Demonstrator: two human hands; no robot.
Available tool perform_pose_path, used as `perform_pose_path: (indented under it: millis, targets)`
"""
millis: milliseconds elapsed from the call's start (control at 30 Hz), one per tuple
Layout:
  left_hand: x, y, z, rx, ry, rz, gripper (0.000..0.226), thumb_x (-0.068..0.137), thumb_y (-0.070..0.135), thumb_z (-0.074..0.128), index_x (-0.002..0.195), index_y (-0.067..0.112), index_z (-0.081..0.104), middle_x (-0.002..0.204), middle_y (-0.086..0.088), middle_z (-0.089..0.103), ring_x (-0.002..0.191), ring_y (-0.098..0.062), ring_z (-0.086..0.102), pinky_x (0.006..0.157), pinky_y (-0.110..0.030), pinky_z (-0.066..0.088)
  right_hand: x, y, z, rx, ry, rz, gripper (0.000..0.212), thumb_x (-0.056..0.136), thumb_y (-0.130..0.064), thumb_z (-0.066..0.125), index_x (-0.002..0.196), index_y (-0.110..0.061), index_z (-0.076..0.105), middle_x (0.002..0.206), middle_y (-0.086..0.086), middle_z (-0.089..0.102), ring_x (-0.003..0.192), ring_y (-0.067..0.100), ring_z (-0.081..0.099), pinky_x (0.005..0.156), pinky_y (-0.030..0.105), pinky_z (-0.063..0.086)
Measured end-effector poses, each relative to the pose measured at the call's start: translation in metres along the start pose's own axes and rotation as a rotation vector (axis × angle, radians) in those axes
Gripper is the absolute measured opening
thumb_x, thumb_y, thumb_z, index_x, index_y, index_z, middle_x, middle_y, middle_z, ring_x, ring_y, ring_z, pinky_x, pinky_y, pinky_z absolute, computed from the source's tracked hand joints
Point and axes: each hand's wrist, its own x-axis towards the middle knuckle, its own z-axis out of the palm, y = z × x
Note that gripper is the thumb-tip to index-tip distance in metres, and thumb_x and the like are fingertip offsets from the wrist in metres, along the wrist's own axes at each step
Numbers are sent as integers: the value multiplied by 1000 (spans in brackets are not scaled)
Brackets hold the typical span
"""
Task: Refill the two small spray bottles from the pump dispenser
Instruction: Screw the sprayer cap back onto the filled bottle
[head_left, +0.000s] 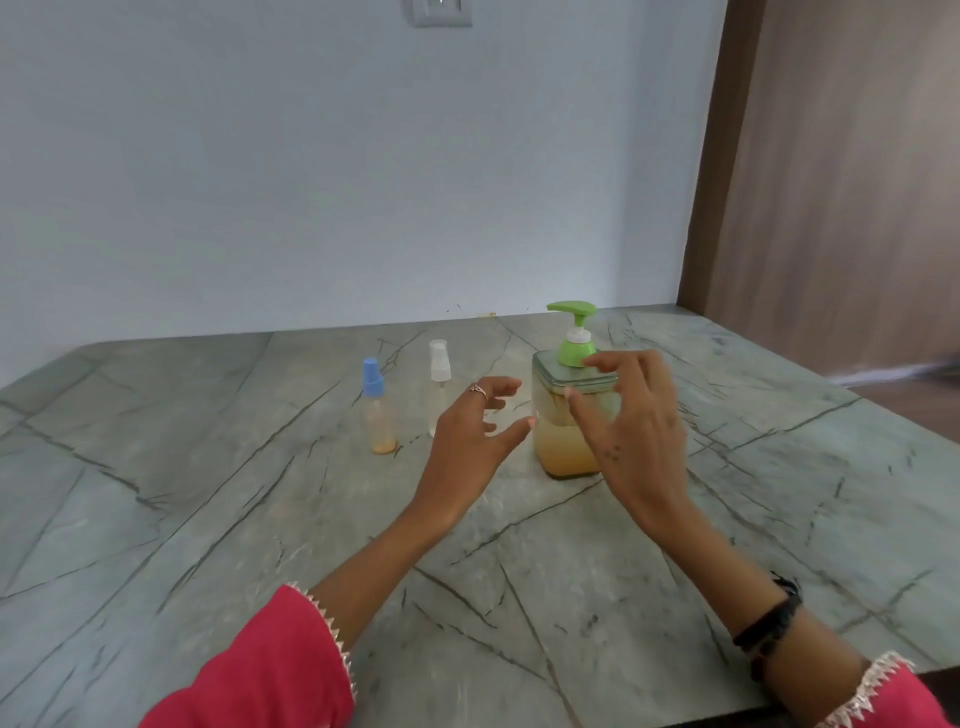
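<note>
A square clear pump dispenser with a green pump head stands on the grey marble table, about half full of orange-yellow liquid. To its left stand two small spray bottles: one with a blue cap and a little orange liquid at the bottom, one with a clear white cap. My left hand hovers with spread fingers just left of the dispenser, partly covering the white-capped bottle. My right hand is spread in front of the dispenser's right side, fingertips near its lid, holding nothing.
A pale wall rises behind the table, with a switch plate at the top. A brown wooden panel stands at the right. The table's near edge runs along the lower right.
</note>
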Motion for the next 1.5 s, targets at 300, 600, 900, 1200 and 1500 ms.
perform_pose_path:
  millis: [300, 600, 900, 1200, 1500]
  targets:
    - [36, 19, 31, 98, -71, -54, 86, 70, 30, 79, 141, 15, 34, 141, -4, 44, 128, -18, 43, 103, -32, 39, 19, 19, -4, 154, -240, 199, 62, 78, -46, 72, 130, -19, 52, 127, -7, 50, 102, 1, 45, 74, 15, 37]
    - [54, 10, 45, 117, 11, -89, 79, 69, 24, 80, 136, 11, 41, 137, -6, 49, 124, -20, 47, 100, -30, 39, 40, 34, 6, 191, -338, 188, 66, 79, -40, 73, 134, -11, 52, 131, 2, 54, 117, 17, 52, 97, 35, 46]
    - [74, 2, 47, 85, 17, -135, 79, 68, 19, 81, 136, 8, 41, 134, -8, 51, 123, -21, 48, 91, -21, 36, 57, 43, 21, 199, -372, 214, 65, 79, -41, 74, 134, -14, 53, 131, -1, 54, 119, 15, 51, 92, 26, 39]
    - [82, 2, 41, 63, -47, -176, 76, 67, 12, 82, 132, 7, 43, 133, -7, 52, 124, -21, 47, 89, -19, 34, 97, 33, 38, 311, -307, 336, 52, 74, -50, 75, 109, -12, 65, 101, -2, 64, 93, 12, 60, 76, 27, 48]
    - [87, -6, 39, 42, -53, -186, 75, 64, 14, 84, 129, 9, 47, 131, -6, 54, 121, -20, 50, 90, -22, 38, 99, 34, 61, 400, -254, 381, 41, 72, -31, 82, 102, -9, 64, 92, 1, 62, 85, 13, 58, 67, 12, 41]
